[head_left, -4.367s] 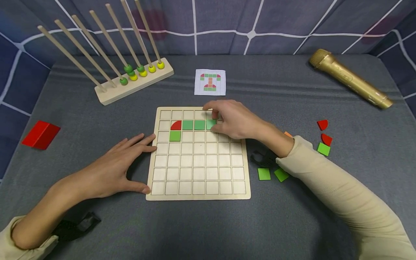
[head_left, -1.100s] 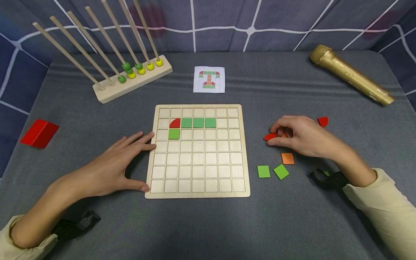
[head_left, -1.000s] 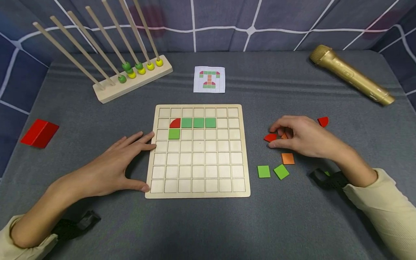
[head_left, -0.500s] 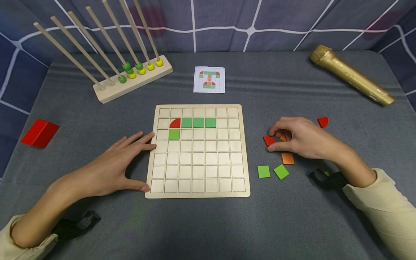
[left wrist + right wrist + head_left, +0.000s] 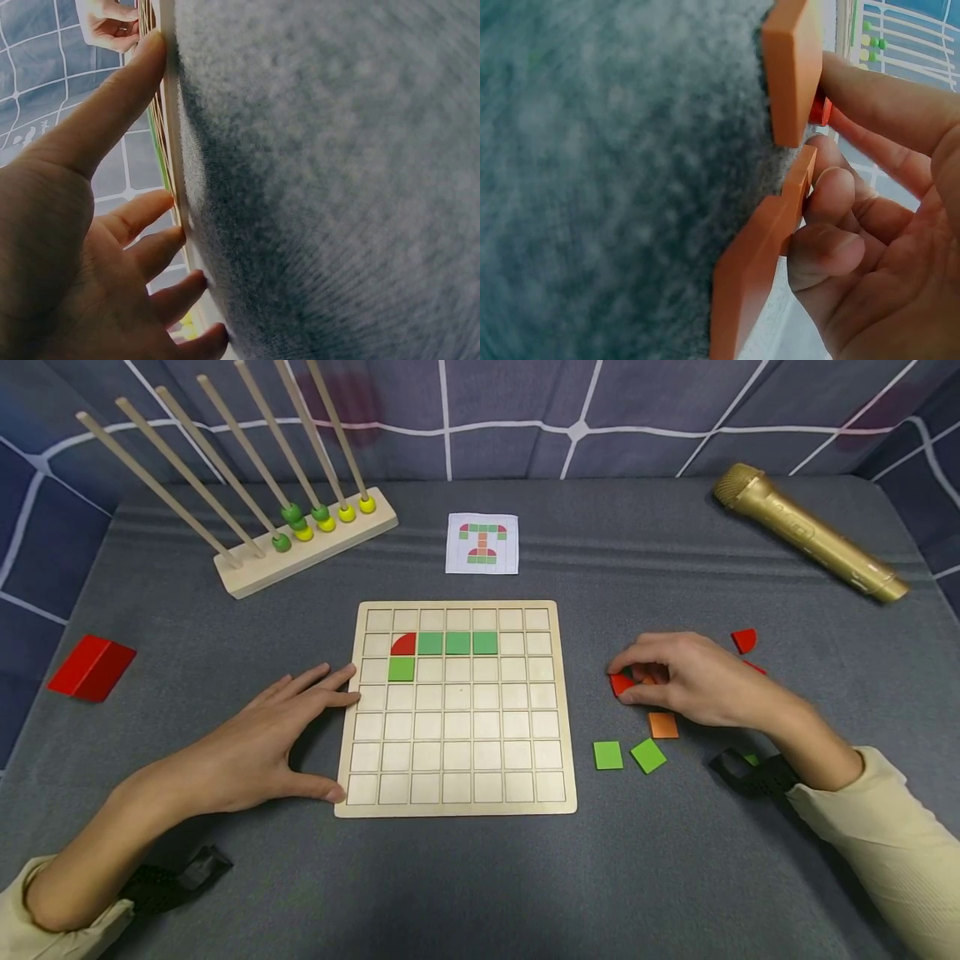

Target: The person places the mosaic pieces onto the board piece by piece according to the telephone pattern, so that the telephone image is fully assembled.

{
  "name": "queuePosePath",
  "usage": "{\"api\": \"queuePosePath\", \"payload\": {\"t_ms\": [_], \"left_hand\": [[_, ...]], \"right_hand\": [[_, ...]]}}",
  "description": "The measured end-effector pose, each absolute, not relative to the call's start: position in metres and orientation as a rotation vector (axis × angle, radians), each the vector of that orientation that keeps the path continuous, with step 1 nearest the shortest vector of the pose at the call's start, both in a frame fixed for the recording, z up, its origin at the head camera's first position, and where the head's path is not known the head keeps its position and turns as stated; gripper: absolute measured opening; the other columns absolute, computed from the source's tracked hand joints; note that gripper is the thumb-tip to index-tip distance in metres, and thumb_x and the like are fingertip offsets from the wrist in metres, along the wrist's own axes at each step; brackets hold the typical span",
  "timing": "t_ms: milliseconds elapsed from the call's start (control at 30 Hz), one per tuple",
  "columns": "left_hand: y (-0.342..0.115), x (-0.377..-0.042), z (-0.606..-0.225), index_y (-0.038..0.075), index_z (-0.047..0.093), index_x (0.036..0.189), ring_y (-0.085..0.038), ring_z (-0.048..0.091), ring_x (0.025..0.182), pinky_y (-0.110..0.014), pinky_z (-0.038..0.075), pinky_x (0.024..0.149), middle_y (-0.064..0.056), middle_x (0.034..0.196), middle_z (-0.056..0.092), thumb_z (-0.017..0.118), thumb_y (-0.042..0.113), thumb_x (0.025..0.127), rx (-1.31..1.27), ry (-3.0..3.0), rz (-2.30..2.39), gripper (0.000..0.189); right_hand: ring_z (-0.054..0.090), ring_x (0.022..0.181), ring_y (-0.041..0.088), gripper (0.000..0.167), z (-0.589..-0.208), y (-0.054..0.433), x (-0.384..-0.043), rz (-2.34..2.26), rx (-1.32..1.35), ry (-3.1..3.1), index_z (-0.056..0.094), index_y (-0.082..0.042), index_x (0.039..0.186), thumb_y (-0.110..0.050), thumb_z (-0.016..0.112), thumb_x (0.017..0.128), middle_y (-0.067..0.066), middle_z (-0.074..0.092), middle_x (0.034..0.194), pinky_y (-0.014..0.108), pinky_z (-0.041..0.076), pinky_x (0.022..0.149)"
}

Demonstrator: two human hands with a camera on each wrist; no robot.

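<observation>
My right hand [image 5: 693, 681] pinches a red quarter-circle tile [image 5: 619, 684] between thumb and index finger, right of the wooden grid board [image 5: 457, 762]. In the right wrist view the red tile [image 5: 822, 112] shows at the fingertips, close to several orange tiles [image 5: 791, 67]. My left hand [image 5: 258, 752] is spread out, thumb and fingertips at the board's left edge. On the board, three green square tiles [image 5: 457, 643] follow a red quarter-circle tile [image 5: 404, 644] in one row. Another green tile [image 5: 401, 669] lies just below the red one.
Loose green tiles [image 5: 608, 756] and an orange tile [image 5: 663, 725] lie right of the board. Beyond the right hand is a red tile [image 5: 744, 641]. A pattern card [image 5: 482, 564], a peg rack with beads [image 5: 311, 556], a gold microphone [image 5: 817, 535] and a red block [image 5: 92, 668] stand around.
My right hand has left the green tile on the board and moved right to the loose tiles. Its fingers have turned the red tile and closed in on it. The left hand stays put.
</observation>
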State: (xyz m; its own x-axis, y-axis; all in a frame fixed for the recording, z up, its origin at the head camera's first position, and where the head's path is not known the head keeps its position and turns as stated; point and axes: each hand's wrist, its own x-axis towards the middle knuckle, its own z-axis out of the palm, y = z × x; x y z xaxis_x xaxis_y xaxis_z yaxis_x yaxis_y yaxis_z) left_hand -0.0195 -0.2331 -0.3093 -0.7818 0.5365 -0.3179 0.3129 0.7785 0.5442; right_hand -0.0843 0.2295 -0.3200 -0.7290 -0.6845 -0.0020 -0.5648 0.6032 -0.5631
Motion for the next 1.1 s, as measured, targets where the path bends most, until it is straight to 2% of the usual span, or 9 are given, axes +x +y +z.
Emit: {"api": "queuePosePath", "payload": {"t_ms": [133,367,600,800,1100], "left_hand": [[-0.233,-0.02,-0.309,0.013,0.045,0.145,-0.038,0.009,0.148,-0.065,0.006,0.112,-0.005,0.164,0.015,0.077,0.07,0.066,0.639,2.503,0.651,0.102],[-0.233,-0.02,-0.308,0.012,0.046,0.144,-0.037,0.008,0.148,-0.064,0.005,0.113,-0.004,0.164,0.015,0.078,0.069,0.066,0.64,2.497,0.659,0.101],[-0.233,-0.021,-0.308,0.013,0.045,0.145,-0.037,0.008,0.148,-0.064,0.006,0.113,-0.004,0.164,0.015,0.077,0.069,0.066,0.637,2.495,0.642,0.102],[-0.233,-0.021,-0.308,0.013,0.046,0.145,-0.037,0.008,0.148,-0.065,0.006,0.113,-0.004,0.164,0.014,0.078,0.068,0.067,0.632,2.49,0.648,0.101],[-0.233,-0.021,-0.308,0.012,0.046,0.144,-0.038,0.008,0.148,-0.065,0.005,0.113,-0.005,0.164,0.015,0.078,0.069,0.066,0.616,2.485,0.644,0.102]], "right_hand": [[0.049,0.065,0.004,0.021,-0.32,0.23,-0.084,-0.896,-1.026,2.582,0.072,-0.018,0.098,-0.011,0.082,0.082,-0.012,0.052,0.075,0.02,0.04,0.057],[0.048,0.067,0.007,0.021,-0.311,0.22,-0.087,-1.026,-1.001,2.614,0.072,-0.015,0.099,-0.009,0.082,0.081,-0.01,0.054,0.079,0.019,0.038,0.057],[0.051,0.072,0.011,0.019,-0.3,0.182,-0.094,-1.098,-0.93,2.603,0.072,-0.01,0.104,-0.008,0.078,0.085,-0.006,0.059,0.084,0.024,0.041,0.061],[0.053,0.075,0.013,0.02,-0.302,0.148,-0.107,-1.057,-0.975,2.544,0.072,-0.005,0.107,-0.009,0.076,0.087,-0.001,0.059,0.085,0.028,0.042,0.062],[0.052,0.073,0.015,0.015,-0.312,0.122,-0.126,-0.894,-0.978,2.57,0.071,-0.008,0.098,-0.015,0.078,0.086,0.001,0.059,0.083,0.032,0.042,0.066]]}}
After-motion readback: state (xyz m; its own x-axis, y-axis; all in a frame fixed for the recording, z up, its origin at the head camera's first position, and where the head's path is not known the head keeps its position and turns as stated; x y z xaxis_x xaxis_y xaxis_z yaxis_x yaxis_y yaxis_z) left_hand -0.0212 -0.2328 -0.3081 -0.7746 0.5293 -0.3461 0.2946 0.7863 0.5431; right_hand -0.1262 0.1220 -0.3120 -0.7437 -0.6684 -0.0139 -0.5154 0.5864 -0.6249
